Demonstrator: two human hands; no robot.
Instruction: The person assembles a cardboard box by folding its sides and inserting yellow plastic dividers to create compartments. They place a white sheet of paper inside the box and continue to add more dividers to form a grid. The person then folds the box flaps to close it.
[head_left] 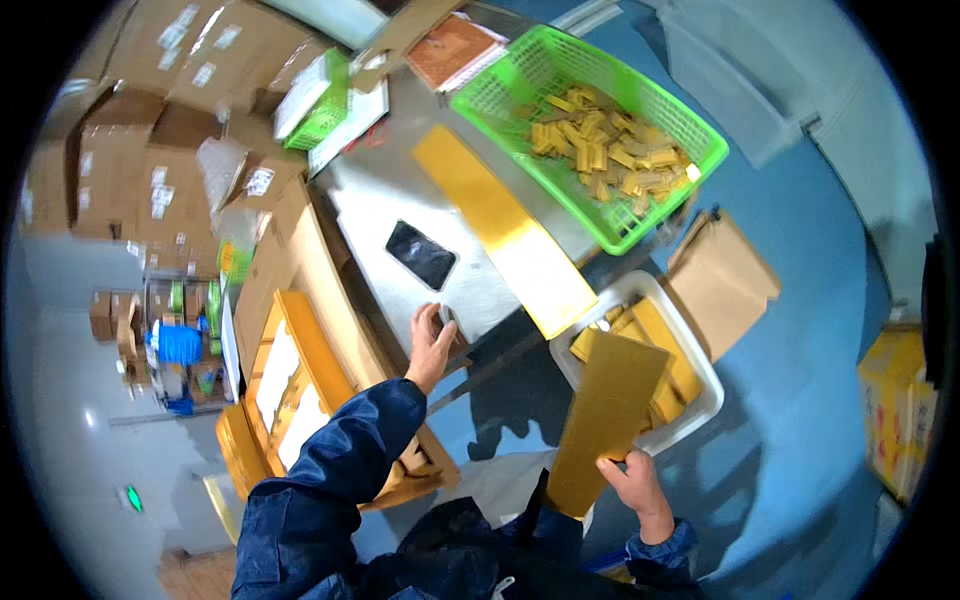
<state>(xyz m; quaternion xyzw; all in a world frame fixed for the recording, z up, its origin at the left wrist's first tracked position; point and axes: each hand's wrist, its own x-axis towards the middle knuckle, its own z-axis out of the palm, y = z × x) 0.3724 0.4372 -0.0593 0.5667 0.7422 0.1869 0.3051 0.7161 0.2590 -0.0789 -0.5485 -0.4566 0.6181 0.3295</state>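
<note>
In my right hand is a flat, gold-coloured rectangular panel, gripped at its lower right edge. The panel slants over a white tub, which holds more yellow strips. My left hand is at the near edge of the steel table, its fingers curled around something small and greyish that I cannot make out. Just beyond that hand lies a dark-screened phone. A long, shiny yellow panel rests across the table and reaches the tub's far rim.
A green basket full of small yellow pieces stands at the far right of the table. Beside the tub is an opened cardboard box. Yellow frames lean at my left, near stacked cartons. A yellow carton sits far right.
</note>
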